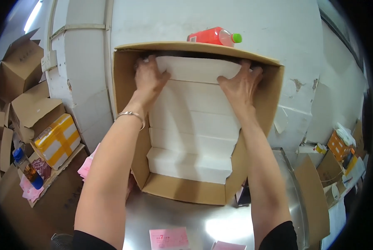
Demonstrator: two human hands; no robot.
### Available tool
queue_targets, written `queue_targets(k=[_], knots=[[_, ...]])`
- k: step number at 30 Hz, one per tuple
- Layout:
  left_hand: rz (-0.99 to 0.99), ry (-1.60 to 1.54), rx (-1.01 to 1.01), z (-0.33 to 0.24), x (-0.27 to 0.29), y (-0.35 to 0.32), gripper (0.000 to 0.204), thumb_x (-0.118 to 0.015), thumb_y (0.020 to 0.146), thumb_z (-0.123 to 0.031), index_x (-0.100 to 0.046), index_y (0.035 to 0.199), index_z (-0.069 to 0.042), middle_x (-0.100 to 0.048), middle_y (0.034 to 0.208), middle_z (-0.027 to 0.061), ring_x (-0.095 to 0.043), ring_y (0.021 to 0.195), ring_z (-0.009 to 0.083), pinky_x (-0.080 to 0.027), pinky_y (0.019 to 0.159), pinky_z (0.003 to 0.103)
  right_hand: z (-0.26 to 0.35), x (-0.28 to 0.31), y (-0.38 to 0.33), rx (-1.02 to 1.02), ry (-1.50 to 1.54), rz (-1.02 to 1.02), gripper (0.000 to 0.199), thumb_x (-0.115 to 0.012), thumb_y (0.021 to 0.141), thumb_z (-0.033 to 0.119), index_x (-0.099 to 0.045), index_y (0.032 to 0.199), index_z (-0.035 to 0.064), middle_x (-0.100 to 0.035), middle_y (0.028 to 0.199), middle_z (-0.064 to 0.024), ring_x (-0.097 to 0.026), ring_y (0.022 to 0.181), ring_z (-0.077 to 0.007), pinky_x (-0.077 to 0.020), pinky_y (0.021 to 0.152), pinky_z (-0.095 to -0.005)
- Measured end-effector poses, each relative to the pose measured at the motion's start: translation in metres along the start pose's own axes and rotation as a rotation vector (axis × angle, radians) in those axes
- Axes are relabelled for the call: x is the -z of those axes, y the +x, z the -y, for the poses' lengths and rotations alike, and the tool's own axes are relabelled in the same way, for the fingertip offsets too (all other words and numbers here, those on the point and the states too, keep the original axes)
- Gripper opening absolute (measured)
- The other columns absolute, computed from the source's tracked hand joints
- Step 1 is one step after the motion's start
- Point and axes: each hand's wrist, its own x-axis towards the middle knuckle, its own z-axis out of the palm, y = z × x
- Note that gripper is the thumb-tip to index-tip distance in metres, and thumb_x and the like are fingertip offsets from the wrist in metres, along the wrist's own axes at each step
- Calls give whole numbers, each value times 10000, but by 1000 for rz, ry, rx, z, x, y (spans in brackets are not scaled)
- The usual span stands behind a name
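Note:
A brown cardboard carton stands in front of me, its open side facing me. Inside it several plain white paper boxes lie in rows, one above another. Near the carton's upper edge, my left hand grips the left end of the topmost white box, thumb on its near face. The right end is held the same way by my right hand. The fingertips of both hands are partly hidden behind the box, in the dark gap under the carton's upper wall.
A red-labelled bottle with a green cap lies on the carton. Pink printed slips lie on the metal table. At left are opened cartons, a yellow-and-white taped box and a blue-capped bottle. Another carton stands at right.

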Motion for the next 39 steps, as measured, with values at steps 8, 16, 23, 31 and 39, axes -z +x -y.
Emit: queue_targets(k=[8,16,23,31,39], knots=[[-199,79,-226,-11,124,-135,614,-763,712,-109,-560,1282,-5,-615,1146,218,-571,1103,412,-472,966,491,36,146,-86,90,125,-29,654,-813,613,136,-514,1188,47,-384,1172,-213,-406,1115,-395,-387,981,-500],[278,-184,-101,-97,118,-358,673,-814,682,-178,-540,1267,7,-473,1209,299,-488,1136,449,-447,949,523,-113,305,-241,-83,91,376,673,-756,583,80,-475,1191,7,-397,1175,-209,-439,1122,-396,-426,948,-468],[816,-493,-63,-87,51,-445,685,-777,761,-132,-456,1356,-19,-428,1249,297,-446,1215,481,-394,1059,540,-243,358,-314,-409,67,617,552,-743,651,116,-573,1166,16,-502,1162,-205,-531,1101,-366,-462,966,-449],[1205,-917,550,-96,18,-380,703,-812,793,-286,-519,1347,32,-634,1278,172,-597,1176,237,-455,1023,352,-277,352,-259,-967,153,1168,720,-759,802,565,-679,1185,-40,-709,1106,-257,-676,1052,-308,-508,912,-401],[754,-634,162,-93,28,-416,965,-790,717,-144,-263,1506,29,-554,1366,267,-579,1253,391,-468,1051,432,-239,325,-313,-538,225,754,813,-882,665,334,-551,1316,-23,-560,1212,-211,-595,1147,-375,-481,994,-446]])
